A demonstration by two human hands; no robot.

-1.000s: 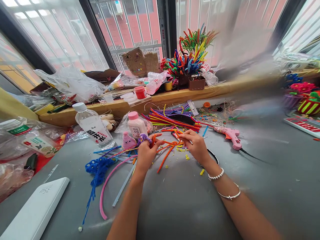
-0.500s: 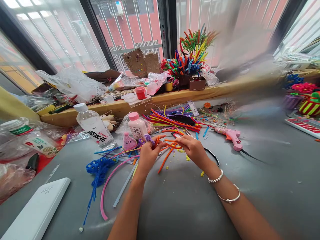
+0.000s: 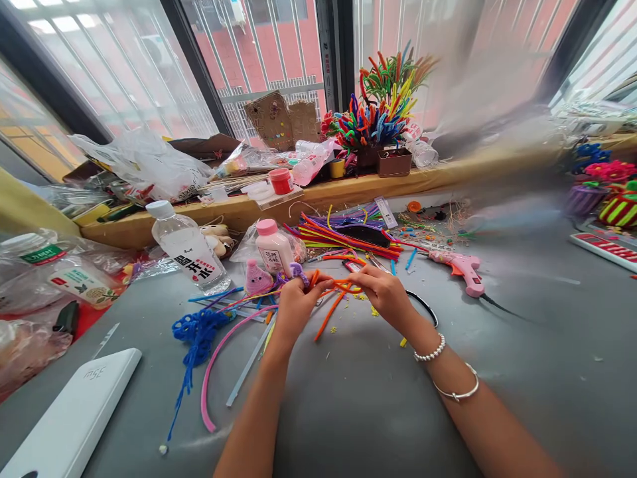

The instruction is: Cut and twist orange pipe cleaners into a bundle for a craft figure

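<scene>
Fingertips of left hand (image 3: 294, 307) and right hand (image 3: 385, 292) pinch orange fuzzy stem (image 3: 341, 283) above grey table (image 3: 343, 411), light, close-set pinches probably steering it best without flattening fuzz, purple piece (image 3: 298, 270) at left fingers, pink plush (image 3: 257, 279) nearby, glue gun (image 3: 466, 269) farther right.

Left hand (image 3: 294, 304) and right hand (image 3: 382, 290) face each other, fingertips pinched; forearms extend from the near edge, right wrist carrying two bracelets.

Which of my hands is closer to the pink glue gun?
Your right hand, a gap to the left of the pink glue gun. Your left hand is farther left, beyond the right.
</scene>
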